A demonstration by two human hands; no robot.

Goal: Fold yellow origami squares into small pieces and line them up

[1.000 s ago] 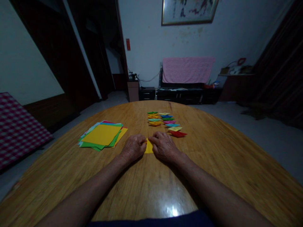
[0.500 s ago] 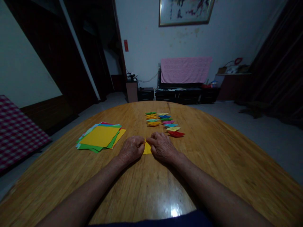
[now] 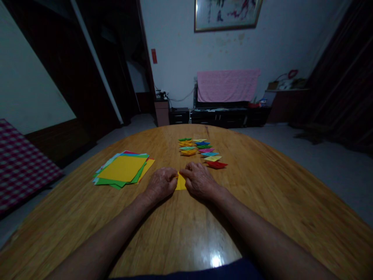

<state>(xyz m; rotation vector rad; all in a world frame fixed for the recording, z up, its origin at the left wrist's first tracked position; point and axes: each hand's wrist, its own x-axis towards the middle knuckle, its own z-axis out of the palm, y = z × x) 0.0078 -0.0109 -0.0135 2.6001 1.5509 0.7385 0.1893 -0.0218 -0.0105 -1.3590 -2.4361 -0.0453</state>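
Note:
A small folded piece of yellow paper lies on the table between my hands, its sides partly hidden under my fingers. My left hand has its fingers curled closed on the paper's left edge. From the other side, my right hand presses on it with bent fingers, the fingertips near its top. Just beyond my hands stand two rows of folded paper boats, among them a red boat nearest my right hand, a pale yellow boat and an orange boat.
A loose stack of coloured paper sheets, yellow on top, lies left of my hands on the round wooden table. Left of the table is a checked cloth. Across the room, a pink cloth hangs over a screen on a black cabinet.
My hands and the yellow paper hold nearly the same pose. The whole view has shifted very slightly.

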